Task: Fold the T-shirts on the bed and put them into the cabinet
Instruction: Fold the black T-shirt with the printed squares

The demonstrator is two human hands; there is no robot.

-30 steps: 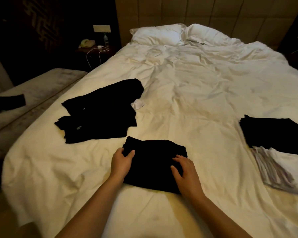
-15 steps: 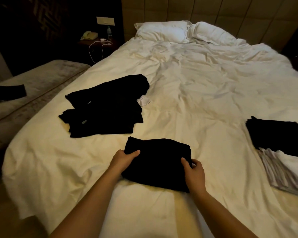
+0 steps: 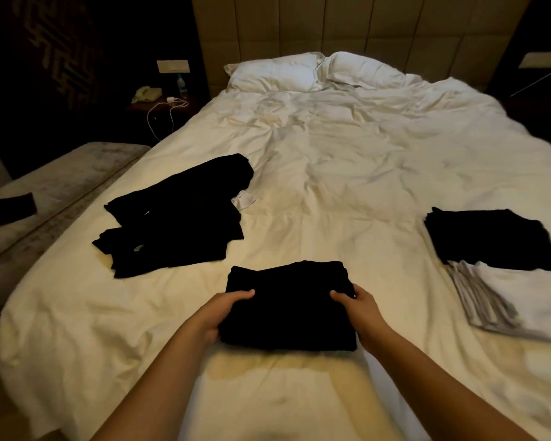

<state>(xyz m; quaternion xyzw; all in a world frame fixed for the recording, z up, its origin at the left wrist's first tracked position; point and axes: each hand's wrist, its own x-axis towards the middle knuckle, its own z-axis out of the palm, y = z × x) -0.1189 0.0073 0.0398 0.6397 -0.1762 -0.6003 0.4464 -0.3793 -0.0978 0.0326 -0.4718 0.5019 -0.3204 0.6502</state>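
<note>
While both hands close in from either side, the folded black T-shirt (image 3: 288, 305) sits near the foot edge of the bed (image 3: 347, 173), roughly midway across it. Left hand (image 3: 218, 313) grips the shirt's left edge, thumb laid over the top, the other fingers tucked under the fabric and out of sight. Right hand (image 3: 361, 308) has the right edge the same way, thumb on top, fingers curled beneath. Whether the bundle is lifted clear of the white duvet or resting on it, I cannot tell.

Over toward the left edge of the bed lies a loose heap of black garments (image 3: 178, 218), not yet folded, with a small white tag (image 3: 244, 198) poking out beside it. Against the right edge there's a folded black shirt (image 3: 493, 241), partly overlapping a folded white shirt (image 3: 522, 300) nearer the foot. Two white pillows (image 3: 315, 71) sit at the head edge. Left of the bed, a grey bench (image 3: 54, 183) carries a small dark item (image 3: 8, 206), and a nightstand (image 3: 163, 105) holds a telephone (image 3: 147, 93) and a white charger cable (image 3: 164, 114).
</note>
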